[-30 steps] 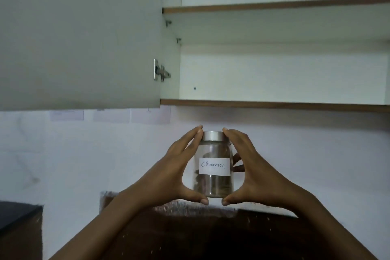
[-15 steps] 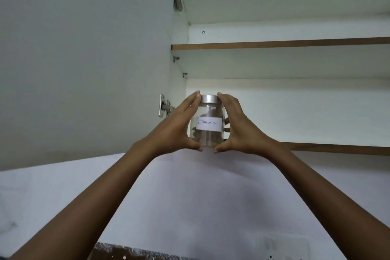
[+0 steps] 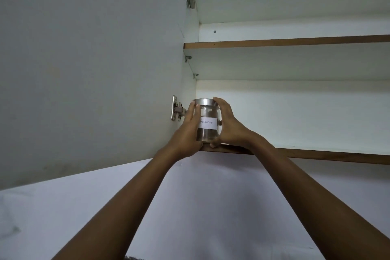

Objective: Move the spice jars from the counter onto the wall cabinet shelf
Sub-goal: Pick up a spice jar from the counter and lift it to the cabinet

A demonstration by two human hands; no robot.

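A clear glass cinnamon jar [image 3: 207,121] with a silver lid and a white handwritten label is at the left end of the lower cabinet shelf [image 3: 316,155], its base level with the shelf's front edge. My left hand [image 3: 188,133] cups the jar's left side, fingers reaching up to the lid. My right hand [image 3: 229,125] wraps its right side, thumb under the base and fingers near the lid. I cannot tell whether the jar rests on the shelf board.
The open white cabinet door [image 3: 90,65] fills the left, with hinges [image 3: 177,111] just left of the jar. An upper shelf [image 3: 295,42] runs above. The white wall [image 3: 190,207] lies below the cabinet.
Both hands have lifted the jar from below the cabinet up and forward to the left end of the lower shelf. The view has tilted upward; the counter has dropped out of sight.
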